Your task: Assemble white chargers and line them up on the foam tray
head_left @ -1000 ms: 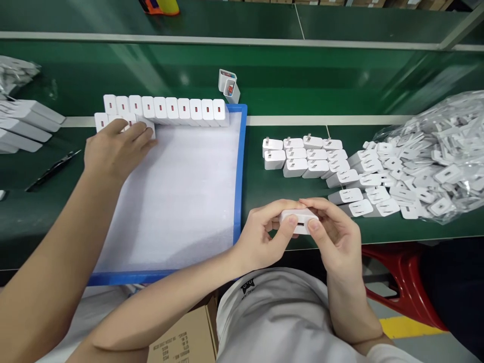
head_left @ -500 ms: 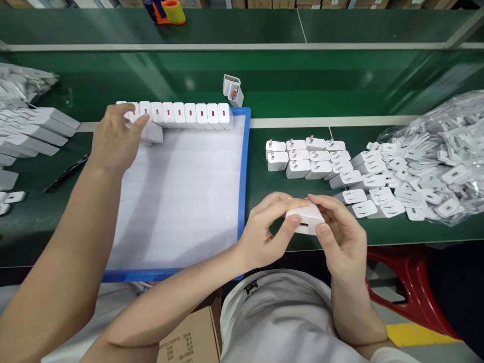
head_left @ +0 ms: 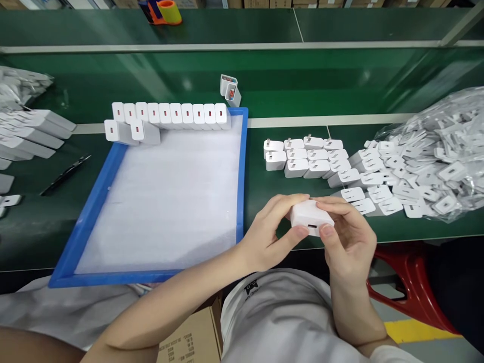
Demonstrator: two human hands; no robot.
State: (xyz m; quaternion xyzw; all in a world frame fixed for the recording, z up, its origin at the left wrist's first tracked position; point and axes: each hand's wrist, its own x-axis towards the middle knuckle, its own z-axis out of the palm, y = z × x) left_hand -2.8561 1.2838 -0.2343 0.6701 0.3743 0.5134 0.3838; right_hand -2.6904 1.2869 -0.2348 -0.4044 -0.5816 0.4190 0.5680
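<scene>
Between my two hands is a white charger (head_left: 310, 214), its port slot facing me. My left hand (head_left: 274, 232) grips its left side with thumb and fingers. On the right side, my right hand (head_left: 348, 232) is closed on it the same way. They hold it above the bench's front edge, right of a blue-framed white tray (head_left: 162, 201). Behind my hands stand several white chargers (head_left: 297, 168) in short rows, some with metal prongs showing upward. A row of white chargers (head_left: 176, 116) lines the tray's far edge, and two more chargers (head_left: 145, 132) sit in front at its left end.
A plastic bag (head_left: 454, 151) spills many white parts on the right. Two open casings (head_left: 231, 92) stand behind the tray. At left lie black tweezers (head_left: 65, 175) and stacked white casings (head_left: 34, 133). A red stool (head_left: 408, 287) is at lower right.
A co-worker's hand has left the tray's far left corner, where two chargers now show in front of the row. My hands have shifted slightly right with the charger, which has turned a little.
</scene>
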